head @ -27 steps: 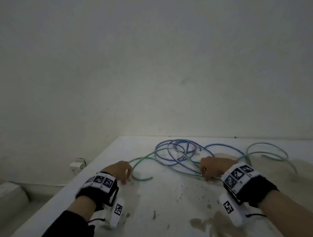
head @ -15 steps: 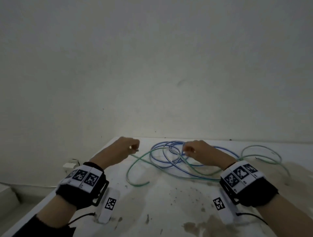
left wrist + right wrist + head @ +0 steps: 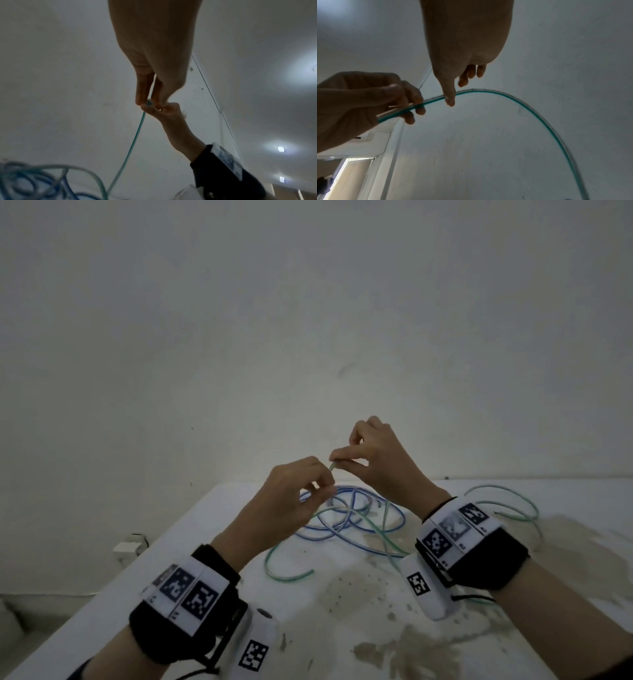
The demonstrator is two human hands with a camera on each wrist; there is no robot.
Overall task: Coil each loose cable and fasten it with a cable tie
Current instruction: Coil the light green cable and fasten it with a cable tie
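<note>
A green cable (image 3: pixel 291 577) and a blue cable (image 3: pixel 329 535) lie tangled in loose loops on the white table (image 3: pixel 342 628). Both hands are raised above the tangle, close together. My left hand (image 3: pixel 323 475) pinches the green cable near its free end (image 3: pixel 399 111). Just beside it my right hand (image 3: pixel 339 460) pinches the same cable (image 3: pixel 539 115) between thumb and forefinger. In the left wrist view the green cable (image 3: pixel 135 135) hangs from the fingers down to the blue cable (image 3: pixel 25 182). No cable tie is visible.
A plain white wall stands right behind the table. The table's left edge runs diagonally, with a small white plug or socket (image 3: pixel 130 546) on the floor beyond it. Brownish stains (image 3: pixel 404 652) mark the tabletop near me.
Both hands have left the tabletop and risen. They came together in the air, and the green cable's end went up with them.
</note>
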